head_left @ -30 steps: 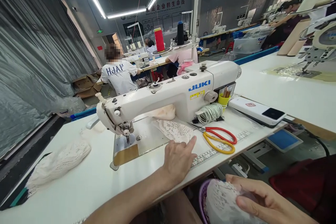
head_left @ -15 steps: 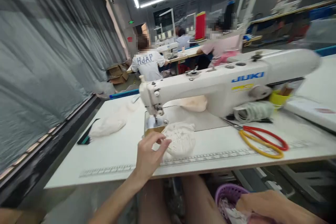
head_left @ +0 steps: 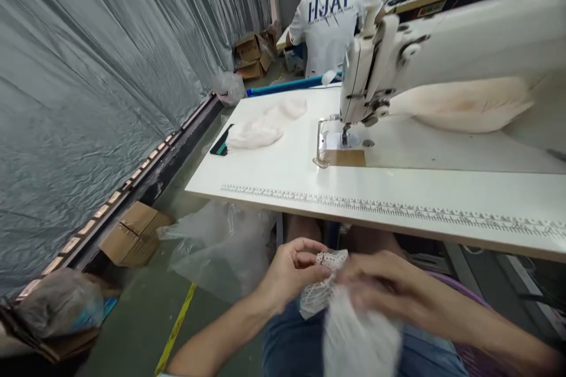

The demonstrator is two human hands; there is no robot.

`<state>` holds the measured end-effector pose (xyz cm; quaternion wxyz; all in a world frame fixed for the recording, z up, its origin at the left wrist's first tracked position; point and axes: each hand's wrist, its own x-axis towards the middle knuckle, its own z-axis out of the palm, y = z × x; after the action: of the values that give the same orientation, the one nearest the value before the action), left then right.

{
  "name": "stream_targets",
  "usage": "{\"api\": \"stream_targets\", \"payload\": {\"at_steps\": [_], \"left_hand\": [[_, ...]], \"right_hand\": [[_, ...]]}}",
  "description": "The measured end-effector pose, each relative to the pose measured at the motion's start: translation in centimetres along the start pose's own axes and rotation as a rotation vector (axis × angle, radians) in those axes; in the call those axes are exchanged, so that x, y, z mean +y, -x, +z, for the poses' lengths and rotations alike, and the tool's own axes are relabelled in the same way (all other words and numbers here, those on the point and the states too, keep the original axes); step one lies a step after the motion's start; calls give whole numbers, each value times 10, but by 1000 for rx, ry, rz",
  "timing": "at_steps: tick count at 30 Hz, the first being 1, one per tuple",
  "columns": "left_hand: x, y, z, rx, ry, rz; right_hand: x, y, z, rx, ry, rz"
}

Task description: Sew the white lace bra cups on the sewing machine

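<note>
Down at six o'clock, the left hand (head_left: 294, 271) pinches a piece of white lace (head_left: 315, 298) between thumb and fingers, over the lap! The right hand (head_left: 382, 283), just beside it at five o'clock, is a blur across the lace; whether its fingers grip, I can't tell. White fabric (head_left: 361, 339) hangs below, smeared and cut off at the bottom edge; whether it's joined to the lace is unclear. A purple rim (head_left: 462, 287) peeks out at four o'clock, mostly hidden behind the right forearm. Up at two o'clock, the sewing machine (head_left: 464, 41) runs out of view.
</note>
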<state>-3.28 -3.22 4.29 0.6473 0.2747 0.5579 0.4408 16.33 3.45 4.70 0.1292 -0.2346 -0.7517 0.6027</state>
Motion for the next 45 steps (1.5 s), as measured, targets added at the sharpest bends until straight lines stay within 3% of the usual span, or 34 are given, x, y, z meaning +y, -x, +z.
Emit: {"api": "stream_targets", "payload": {"at_steps": [3, 5, 15, 21, 25, 30, 35, 41, 45], "left_hand": [[-26, -2, -7, 3, -38, -86], [-31, -1, -10, -19, -72, -85], [-11, 0, -19, -64, -185, -32], [-14, 1, -21, -52, -228, 26], [-15, -4, -24, -43, -221, -27], [-9, -10, -31, -118, -255, -158], [-5, -14, -31, -194, -288, -204], [-1, -14, -32, -270, -352, -196], [-1, -15, -40, -293, -413, -182]], "right_hand": [[10, -21, 12, 6, 39, 82], [15, -24, 17, -4, 77, 104], [13, -31, 18, -9, 286, 91], [19, -39, 22, 10, 373, 80], [30, -35, 19, 21, 345, 99], [43, -23, 9, 46, 207, 97], [46, -17, 4, 40, 157, 53], [45, -24, -1, -169, 92, 131], [50, -25, -4, -221, 104, 136]]}}
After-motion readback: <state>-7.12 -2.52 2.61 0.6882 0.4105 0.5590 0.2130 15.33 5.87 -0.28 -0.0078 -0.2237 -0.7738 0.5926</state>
